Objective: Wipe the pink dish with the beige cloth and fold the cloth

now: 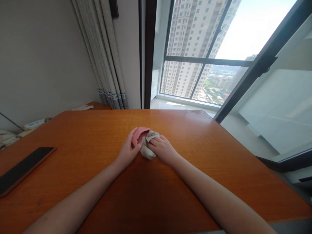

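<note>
A pink, rounded, hollow object (138, 132) stands near the middle of the wooden table, its dark opening facing right and towards me. Its exact kind I cannot make out. My left hand (128, 148) is wrapped round its left side, thumb in front and fingers behind. A crumpled greyish-white cloth (147, 152) lies against the opening, partly bunched on the tabletop. Closed on the cloth from the right, my right hand (163, 149) presses it close to the pink rim. Part of the cloth pokes up above my right fingers. The fingertips are partly hidden in its folds.
The brown wooden table (185, 126) spreads around both hands. A dark phone-like slab (26, 167) lies at its left. Beyond the left edge are a white power strip (35, 123) and some fabric (7, 138). Behind stand a grey curtain (104, 55) and a dark-framed window (204, 60).
</note>
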Action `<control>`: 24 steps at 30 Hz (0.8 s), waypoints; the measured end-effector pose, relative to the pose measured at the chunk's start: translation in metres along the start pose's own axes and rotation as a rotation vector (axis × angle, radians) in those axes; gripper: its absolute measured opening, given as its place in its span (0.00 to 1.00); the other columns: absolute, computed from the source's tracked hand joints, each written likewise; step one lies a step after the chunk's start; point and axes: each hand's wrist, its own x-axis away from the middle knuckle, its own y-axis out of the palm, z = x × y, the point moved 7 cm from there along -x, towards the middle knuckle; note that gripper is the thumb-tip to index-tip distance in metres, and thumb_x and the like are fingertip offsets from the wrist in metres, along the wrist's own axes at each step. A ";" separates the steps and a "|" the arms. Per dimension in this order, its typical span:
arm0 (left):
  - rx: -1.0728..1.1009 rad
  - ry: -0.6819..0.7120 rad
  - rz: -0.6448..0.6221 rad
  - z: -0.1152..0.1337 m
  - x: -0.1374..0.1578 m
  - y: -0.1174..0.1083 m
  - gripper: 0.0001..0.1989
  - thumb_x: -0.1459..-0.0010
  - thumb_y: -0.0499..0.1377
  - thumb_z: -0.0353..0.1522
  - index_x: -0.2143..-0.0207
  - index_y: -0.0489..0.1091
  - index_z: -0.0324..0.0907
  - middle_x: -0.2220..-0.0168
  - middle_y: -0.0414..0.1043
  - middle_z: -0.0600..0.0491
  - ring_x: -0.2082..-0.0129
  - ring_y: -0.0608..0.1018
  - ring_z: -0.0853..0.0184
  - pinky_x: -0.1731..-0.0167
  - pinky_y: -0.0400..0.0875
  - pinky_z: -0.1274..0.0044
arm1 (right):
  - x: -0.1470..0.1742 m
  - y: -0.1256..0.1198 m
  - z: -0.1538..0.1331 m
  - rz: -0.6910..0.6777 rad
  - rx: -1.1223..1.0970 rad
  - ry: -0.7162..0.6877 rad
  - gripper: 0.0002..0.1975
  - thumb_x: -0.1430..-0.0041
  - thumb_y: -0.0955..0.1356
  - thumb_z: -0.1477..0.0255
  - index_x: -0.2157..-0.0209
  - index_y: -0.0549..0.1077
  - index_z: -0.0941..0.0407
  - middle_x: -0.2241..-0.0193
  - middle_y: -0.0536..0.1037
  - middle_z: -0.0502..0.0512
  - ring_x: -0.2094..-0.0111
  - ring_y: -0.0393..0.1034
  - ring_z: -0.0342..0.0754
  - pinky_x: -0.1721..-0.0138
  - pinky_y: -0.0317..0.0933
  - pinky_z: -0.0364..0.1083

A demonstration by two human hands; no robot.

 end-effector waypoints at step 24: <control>0.300 -0.173 0.064 -0.032 -0.011 -0.011 0.25 0.50 0.54 0.32 0.47 0.59 0.43 0.44 0.61 0.49 0.43 0.62 0.57 0.43 0.55 0.66 | 0.040 -0.057 0.039 0.672 -0.235 0.476 0.19 0.41 0.58 0.73 0.49 0.66 0.53 0.55 0.73 0.57 0.53 0.64 0.53 0.50 0.51 0.54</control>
